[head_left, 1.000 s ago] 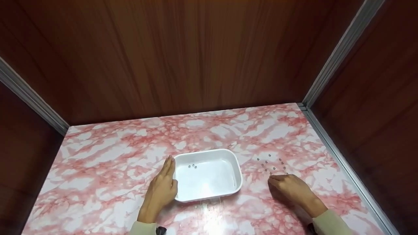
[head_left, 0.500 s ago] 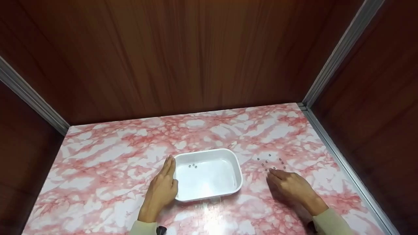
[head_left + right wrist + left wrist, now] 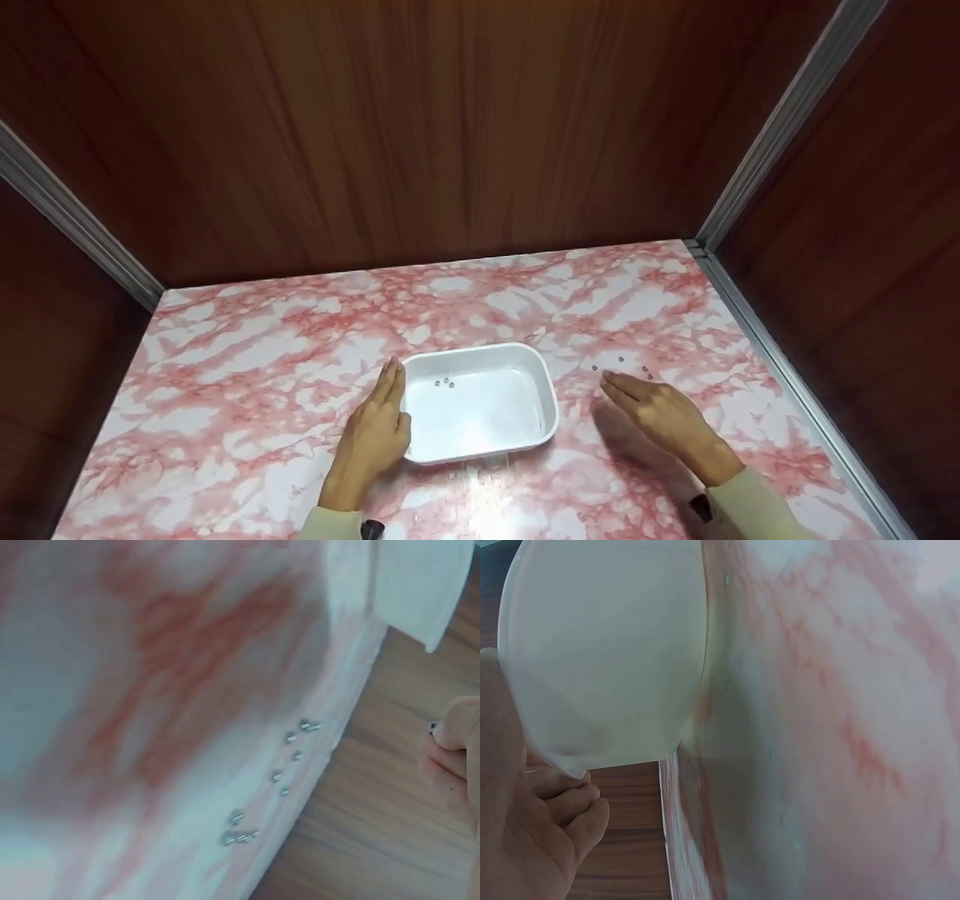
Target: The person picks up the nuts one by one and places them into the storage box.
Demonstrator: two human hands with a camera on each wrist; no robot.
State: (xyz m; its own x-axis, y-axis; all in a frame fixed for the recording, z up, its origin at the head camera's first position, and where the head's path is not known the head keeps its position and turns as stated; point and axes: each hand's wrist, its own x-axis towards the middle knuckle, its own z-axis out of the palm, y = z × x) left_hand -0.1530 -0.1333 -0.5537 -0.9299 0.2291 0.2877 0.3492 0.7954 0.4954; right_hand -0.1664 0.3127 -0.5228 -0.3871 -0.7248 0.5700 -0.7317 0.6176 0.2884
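Note:
On the table stands a white rectangular tray, with several small silvery metal nuts grouped near its far left inside. My left hand holds its left wall, fingers stretched along the outside and thumb over the rim. In the left wrist view the tray's outer wall fills the upper left, its corner beside the bent fingers. To the right of the tray my right hand is above the table. Its thumb and fingertips pinch one small metal nut, seen in the right wrist view.
Several loose nuts lie scattered just beyond my right fingertips, and more show in the right wrist view. The pink-and-white marbled table is bounded by a brown wood-look back panel and side panels with grey metal rails.
My right hand has moved from the near side of the loose nuts slightly away and toward the tray, rising off the table with a nut. My left hand and the tray stay put.

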